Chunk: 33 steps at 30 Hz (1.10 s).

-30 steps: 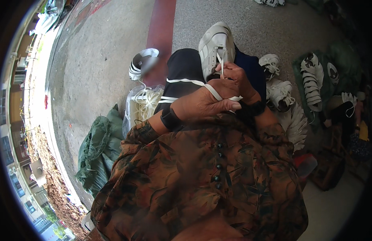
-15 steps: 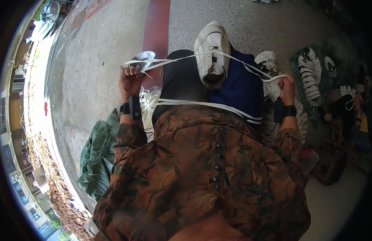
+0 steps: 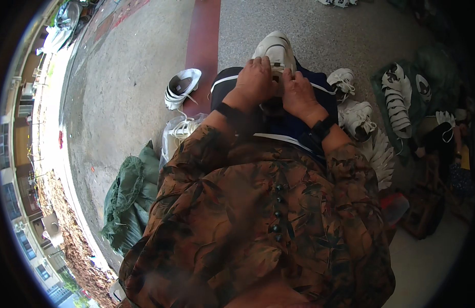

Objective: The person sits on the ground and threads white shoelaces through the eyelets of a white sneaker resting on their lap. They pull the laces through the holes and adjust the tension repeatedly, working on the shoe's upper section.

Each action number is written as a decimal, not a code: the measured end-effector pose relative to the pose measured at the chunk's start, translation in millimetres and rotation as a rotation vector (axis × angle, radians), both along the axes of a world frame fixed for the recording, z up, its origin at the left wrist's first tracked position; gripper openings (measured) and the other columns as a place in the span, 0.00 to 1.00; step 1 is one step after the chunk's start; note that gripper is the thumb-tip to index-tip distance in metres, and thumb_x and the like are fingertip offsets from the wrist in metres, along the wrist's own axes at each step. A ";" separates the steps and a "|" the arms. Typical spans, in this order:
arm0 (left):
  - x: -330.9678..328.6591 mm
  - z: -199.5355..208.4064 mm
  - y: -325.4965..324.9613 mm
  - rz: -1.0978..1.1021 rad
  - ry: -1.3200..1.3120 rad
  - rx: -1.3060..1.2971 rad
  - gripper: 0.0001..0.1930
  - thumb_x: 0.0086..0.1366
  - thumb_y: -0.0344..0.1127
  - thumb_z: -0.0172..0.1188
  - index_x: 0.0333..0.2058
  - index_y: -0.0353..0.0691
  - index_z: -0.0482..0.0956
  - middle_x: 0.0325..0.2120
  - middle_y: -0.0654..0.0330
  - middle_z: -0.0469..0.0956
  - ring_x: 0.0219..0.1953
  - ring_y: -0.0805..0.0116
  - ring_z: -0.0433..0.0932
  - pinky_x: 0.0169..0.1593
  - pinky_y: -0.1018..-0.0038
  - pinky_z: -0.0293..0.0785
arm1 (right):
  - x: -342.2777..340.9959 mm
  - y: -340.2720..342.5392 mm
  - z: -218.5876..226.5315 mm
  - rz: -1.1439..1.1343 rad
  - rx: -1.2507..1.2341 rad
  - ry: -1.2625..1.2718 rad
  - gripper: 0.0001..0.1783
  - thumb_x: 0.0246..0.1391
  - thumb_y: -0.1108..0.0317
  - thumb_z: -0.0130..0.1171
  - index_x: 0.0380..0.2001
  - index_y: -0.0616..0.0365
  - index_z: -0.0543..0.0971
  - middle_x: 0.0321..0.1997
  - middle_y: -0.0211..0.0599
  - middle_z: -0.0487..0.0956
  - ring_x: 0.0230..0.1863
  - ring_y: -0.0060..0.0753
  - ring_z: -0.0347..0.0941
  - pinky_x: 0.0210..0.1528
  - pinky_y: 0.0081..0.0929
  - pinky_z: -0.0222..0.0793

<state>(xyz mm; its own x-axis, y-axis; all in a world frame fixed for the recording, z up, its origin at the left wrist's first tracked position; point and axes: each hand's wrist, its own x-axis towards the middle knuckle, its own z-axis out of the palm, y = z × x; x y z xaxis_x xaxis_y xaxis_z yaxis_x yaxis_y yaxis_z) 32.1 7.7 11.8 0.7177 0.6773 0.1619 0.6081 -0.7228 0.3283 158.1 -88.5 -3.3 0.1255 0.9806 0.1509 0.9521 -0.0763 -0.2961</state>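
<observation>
A white sneaker (image 3: 276, 47) sits on my lap with its toe pointing away from me. My left hand (image 3: 255, 82) is closed over the left side of its lacing, fingers curled on the upper. Just beside it, my right hand (image 3: 300, 96) bends its fingers together at the right edge of the lacing, where the lace is. Both hands hide most of the eyelets and the shoe's opening. A white shoelace (image 3: 225, 82) trails across my left thigh, and a lace also crosses my right thigh. More white laces (image 3: 281, 137) lie over my lap near my waist.
On the floor to the left are a nested stack of white shoe parts (image 3: 182, 88), a clear bag of laces (image 3: 183, 127) and a green sack (image 3: 132, 192). White sneakers (image 3: 356, 115) stand at my right, beyond them a row of shoe uppers (image 3: 396, 102). Another person's arm (image 3: 457, 136) shows far right.
Both hands have come inward from wide apart, where they held the lace stretched out, to the sneaker's lacing. The lace now hangs loosely over my thighs.
</observation>
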 end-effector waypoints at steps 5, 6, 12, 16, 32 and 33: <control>10.0 -23.6 11.5 0.072 -0.039 -0.139 0.18 0.50 0.34 0.55 0.38 0.30 0.69 0.39 0.42 0.73 0.44 0.45 0.72 0.48 0.60 0.70 | 13.2 11.6 2.9 0.119 0.092 0.064 0.22 0.40 0.77 0.53 0.43 0.68 0.67 0.32 0.58 0.72 0.32 0.58 0.73 0.36 0.43 0.72; 6.3 -30.0 17.4 0.098 -0.078 -0.185 0.17 0.51 0.34 0.53 0.38 0.30 0.69 0.39 0.41 0.73 0.43 0.44 0.73 0.48 0.60 0.70 | 13.4 15.0 3.8 0.139 0.113 0.051 0.21 0.40 0.77 0.53 0.42 0.68 0.68 0.31 0.58 0.73 0.33 0.57 0.73 0.36 0.43 0.71; 0.1 -45.2 23.5 0.161 -0.142 -0.174 0.13 0.51 0.32 0.54 0.35 0.30 0.70 0.34 0.42 0.74 0.40 0.45 0.75 0.45 0.60 0.72 | 9.6 30.1 -5.5 0.057 0.136 0.077 0.20 0.40 0.76 0.54 0.42 0.66 0.69 0.30 0.56 0.73 0.33 0.56 0.73 0.37 0.43 0.71; 3.9 -39.5 19.8 0.120 -0.107 -0.198 0.13 0.50 0.31 0.54 0.34 0.31 0.71 0.34 0.42 0.74 0.39 0.46 0.75 0.44 0.61 0.72 | 4.6 19.0 -6.9 -0.036 0.132 0.107 0.21 0.42 0.75 0.53 0.43 0.66 0.67 0.31 0.58 0.73 0.33 0.58 0.73 0.37 0.44 0.71; -15.7 -19.7 20.1 -0.020 -0.113 -0.072 0.11 0.51 0.41 0.57 0.28 0.39 0.76 0.29 0.51 0.77 0.36 0.54 0.77 0.42 0.64 0.73 | 5.0 31.1 -7.8 -0.077 0.256 0.011 0.09 0.40 0.74 0.55 0.28 0.63 0.71 0.32 0.52 0.71 0.37 0.53 0.70 0.41 0.42 0.67; -18.7 -14.4 18.6 -0.022 -0.111 -0.075 0.11 0.51 0.42 0.58 0.27 0.40 0.77 0.27 0.53 0.77 0.35 0.56 0.77 0.41 0.64 0.72 | 6.3 34.8 -7.9 -0.072 0.254 0.012 0.08 0.40 0.74 0.54 0.28 0.63 0.72 0.33 0.51 0.71 0.38 0.53 0.69 0.41 0.42 0.67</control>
